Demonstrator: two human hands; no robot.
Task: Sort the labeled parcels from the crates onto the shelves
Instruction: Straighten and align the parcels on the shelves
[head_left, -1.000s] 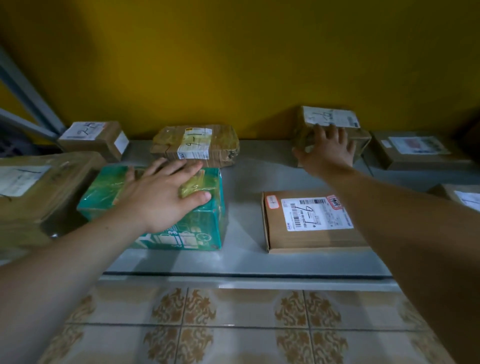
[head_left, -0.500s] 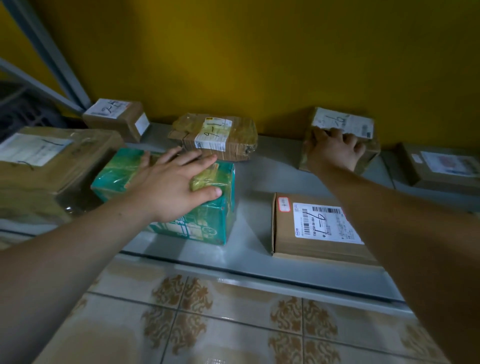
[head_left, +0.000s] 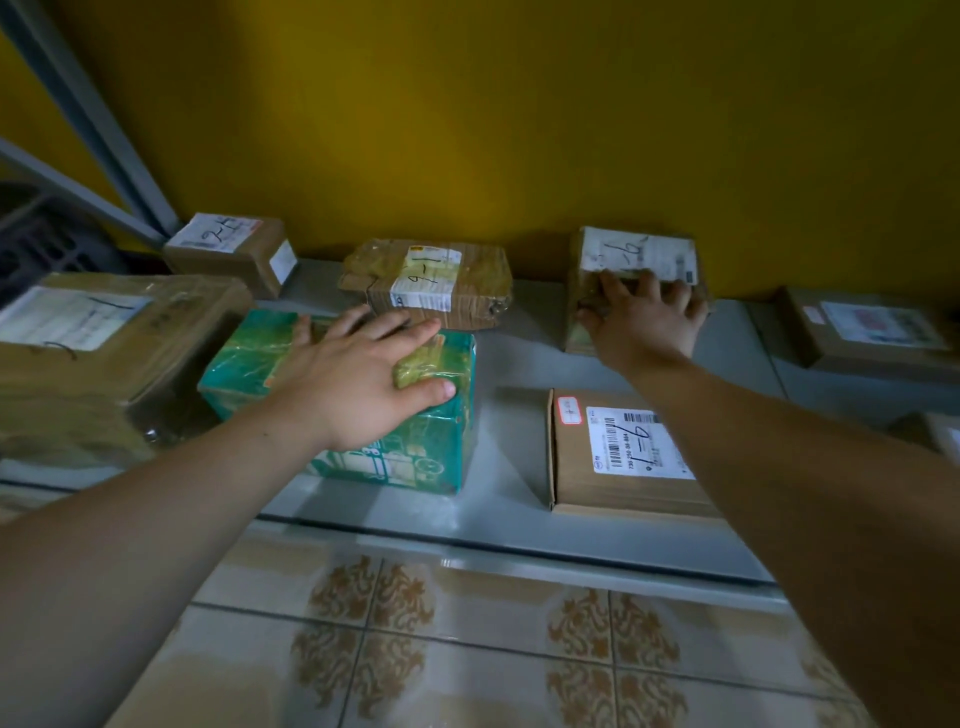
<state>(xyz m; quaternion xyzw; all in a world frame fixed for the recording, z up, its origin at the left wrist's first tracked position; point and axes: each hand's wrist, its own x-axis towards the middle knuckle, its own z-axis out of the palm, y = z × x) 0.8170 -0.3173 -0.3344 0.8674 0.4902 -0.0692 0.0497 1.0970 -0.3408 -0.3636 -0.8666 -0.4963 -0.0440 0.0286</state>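
Two bare forearms are seen, with no sleeves, gloves, watch or rings worn. The left hand (head_left: 358, 379) and right hand (head_left: 644, 322) are uncovered, the nails kept short.

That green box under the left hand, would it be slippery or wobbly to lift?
Probably a bit slippery: the green box is wrapped in glossy film that catches the light. It looks stiff and squat, sitting flat on the shelf, so unlikely to tip. The left hand rests flat on top.
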